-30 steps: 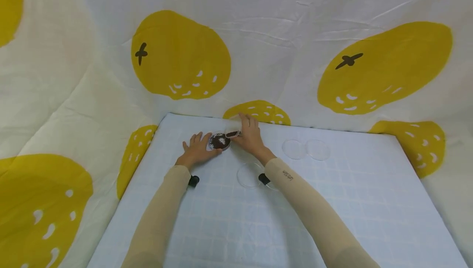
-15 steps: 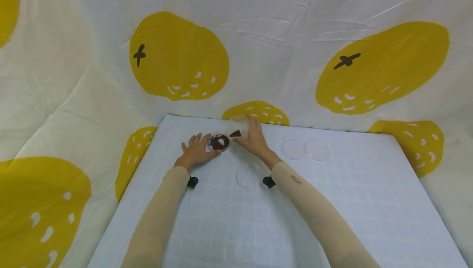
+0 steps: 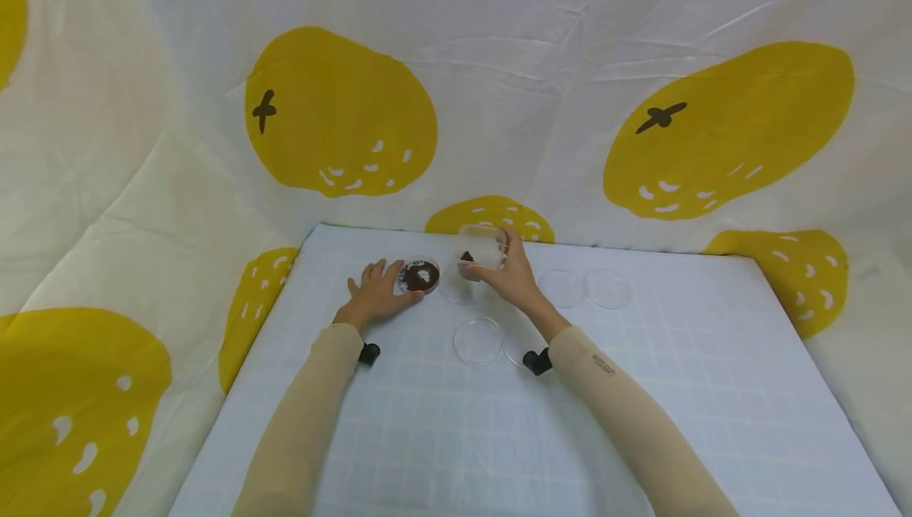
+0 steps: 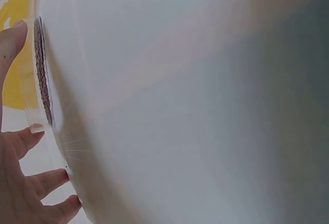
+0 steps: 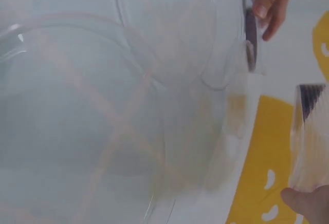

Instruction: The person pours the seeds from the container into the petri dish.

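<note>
In the head view my left hand [image 3: 374, 295] is at the far left of the table, holding a round clear petri dish [image 3: 419, 275] between thumb and forefinger. Dark brown grains, partly topped with white bits, cover its bottom. The left wrist view shows the dish [image 4: 42, 75] edge-on, thumb at one side of its rim and a fingertip at the other. To its right, my right hand [image 3: 518, 278] grips a clear plastic container [image 3: 482, 240] that is tilted. Some dark brown grains are gathered in one corner of it. Ribbed walls show on this container [image 5: 310, 142] in the right wrist view.
A clear round dish [image 3: 456, 301] lies below the tilted container. Another clear dish [image 3: 477, 364] is nearer me, with one more partly hidden beside the right wrist. Two clear round dishes [image 3: 608, 309] lie side by side at the right. A fruit-printed curtain [image 3: 527, 145] borders the table's back.
My right hand has moved right with the container, away from the grain-filled petri dish, and a clear dish beneath has come into view. The left hand has stayed at its dish.
</note>
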`<state>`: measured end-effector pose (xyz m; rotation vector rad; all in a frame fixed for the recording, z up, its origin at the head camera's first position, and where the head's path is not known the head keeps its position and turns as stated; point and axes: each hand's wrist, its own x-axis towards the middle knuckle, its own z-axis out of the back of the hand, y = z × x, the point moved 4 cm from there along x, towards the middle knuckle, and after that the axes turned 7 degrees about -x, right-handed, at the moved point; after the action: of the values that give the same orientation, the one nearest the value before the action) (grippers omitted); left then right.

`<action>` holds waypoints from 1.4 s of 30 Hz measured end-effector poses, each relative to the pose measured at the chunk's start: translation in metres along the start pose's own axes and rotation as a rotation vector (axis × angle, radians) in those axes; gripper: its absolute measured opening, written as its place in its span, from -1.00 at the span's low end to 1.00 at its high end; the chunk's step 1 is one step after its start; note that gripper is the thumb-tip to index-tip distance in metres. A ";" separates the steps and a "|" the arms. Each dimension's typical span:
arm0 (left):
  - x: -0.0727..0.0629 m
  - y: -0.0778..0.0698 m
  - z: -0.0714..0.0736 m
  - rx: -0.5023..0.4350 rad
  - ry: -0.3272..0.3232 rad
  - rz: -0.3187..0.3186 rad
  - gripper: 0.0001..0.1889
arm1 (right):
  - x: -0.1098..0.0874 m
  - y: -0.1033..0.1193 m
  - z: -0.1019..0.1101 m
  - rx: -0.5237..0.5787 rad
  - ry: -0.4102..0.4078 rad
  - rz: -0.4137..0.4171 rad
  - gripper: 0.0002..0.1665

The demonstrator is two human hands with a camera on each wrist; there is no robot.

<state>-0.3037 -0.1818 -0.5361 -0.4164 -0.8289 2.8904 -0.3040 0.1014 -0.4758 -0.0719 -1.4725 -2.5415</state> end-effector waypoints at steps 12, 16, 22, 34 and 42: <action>0.002 -0.001 -0.002 -0.002 0.005 0.003 0.03 | -0.028 -0.020 0.045 0.144 0.049 -0.114 0.19; 0.001 -0.001 -0.001 -0.003 0.000 0.000 0.04 | -0.038 -0.025 0.063 0.178 0.042 -0.127 0.17; -0.001 -0.001 0.001 -0.004 0.002 0.005 0.04 | -0.054 -0.032 0.087 0.197 -0.003 -0.115 0.18; -0.001 -0.003 0.000 0.005 -0.001 0.013 0.04 | -0.087 -0.051 0.138 0.104 -0.077 -0.078 0.20; -0.001 -0.004 0.001 0.019 0.005 0.007 0.04 | -0.109 -0.072 0.179 0.045 -0.167 -0.166 0.22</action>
<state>-0.3033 -0.1790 -0.5330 -0.4256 -0.8008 2.9000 -0.2228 0.3070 -0.4633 -0.1656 -1.6610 -2.6885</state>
